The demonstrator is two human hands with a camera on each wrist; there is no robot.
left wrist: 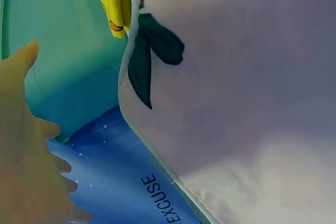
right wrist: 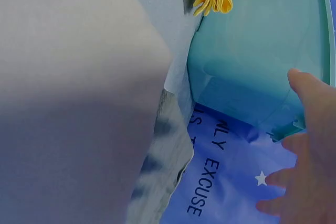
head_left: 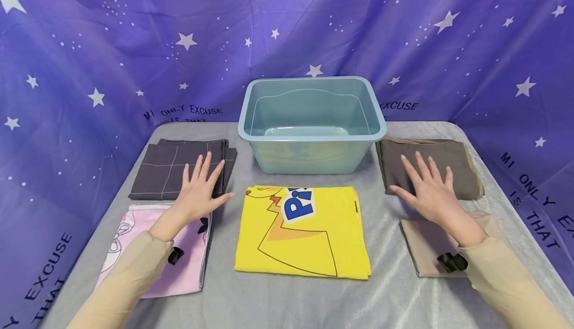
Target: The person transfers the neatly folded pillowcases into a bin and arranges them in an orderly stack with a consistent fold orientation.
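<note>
With fingers spread and straight, my left hand [head_left: 197,192] hovers above the near part of a folded dark grey checked cloth [head_left: 157,169] and a folded pink printed cloth [head_left: 179,274]. My right hand [head_left: 432,192], also spread, is over a folded dark brown cloth [head_left: 457,169] and a folded beige cloth [head_left: 426,249]. Neither hand holds anything. Between them lies a folded yellow cloth [head_left: 305,249] with a cartoon print and blue lettering. The pink cloth [left wrist: 226,77] fills much of the left wrist view, and the beige cloth [right wrist: 73,77] much of the right.
A light blue-green plastic basin [head_left: 309,157] stands at the back middle of the table, behind the yellow cloth; nothing shows inside it. Grey fabric [head_left: 219,299] covers the table. A purple curtain [head_left: 287,10] with white stars hangs behind and along both sides.
</note>
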